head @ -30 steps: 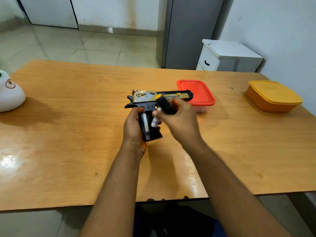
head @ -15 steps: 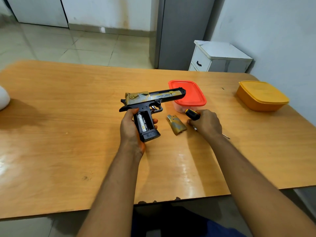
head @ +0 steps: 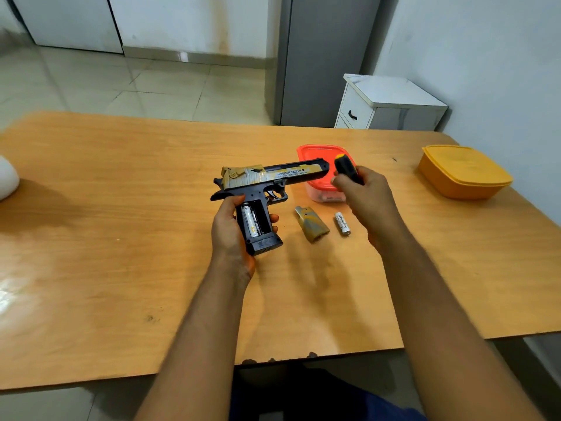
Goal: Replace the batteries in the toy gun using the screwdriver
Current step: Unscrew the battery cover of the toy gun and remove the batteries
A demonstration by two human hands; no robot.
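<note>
With one battery (head: 342, 223) newly laid on the worktop (head: 121, 238), the left hand (head: 230, 229) gripped the toy gun (head: 267, 180) and the right hand (head: 364, 192) had lifted the screwdriver (head: 346, 167), likely for the second cell.

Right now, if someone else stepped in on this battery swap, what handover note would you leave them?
Left hand holds the toy gun by its grip, compartment open, one battery still inside.
Right hand holds the screwdriver.
On the table: the cover and a loose battery.
Done: cover off, one battery out.
Left: remove the other, fit new ones, screw the cover back.
</note>
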